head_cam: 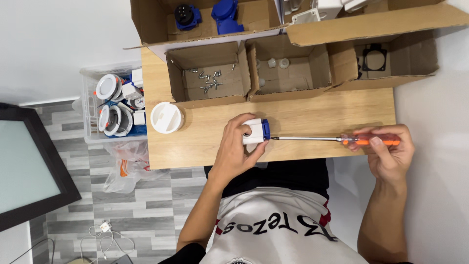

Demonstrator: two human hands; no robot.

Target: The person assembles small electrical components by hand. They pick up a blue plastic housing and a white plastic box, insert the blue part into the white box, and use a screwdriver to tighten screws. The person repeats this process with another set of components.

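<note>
My left hand grips a small white and blue socket housing on its side on the wooden table. My right hand holds the orange handle of a long screwdriver. The metal shaft runs left, and its tip touches the blue end of the housing. A white round cap piece stands on the table to the left of my left hand.
Three open cardboard boxes sit at the table's back: one with several screws, one with small white parts, one with a black gasket. Blue sockets lie in a larger box behind. A clear bin of white fittings stands left.
</note>
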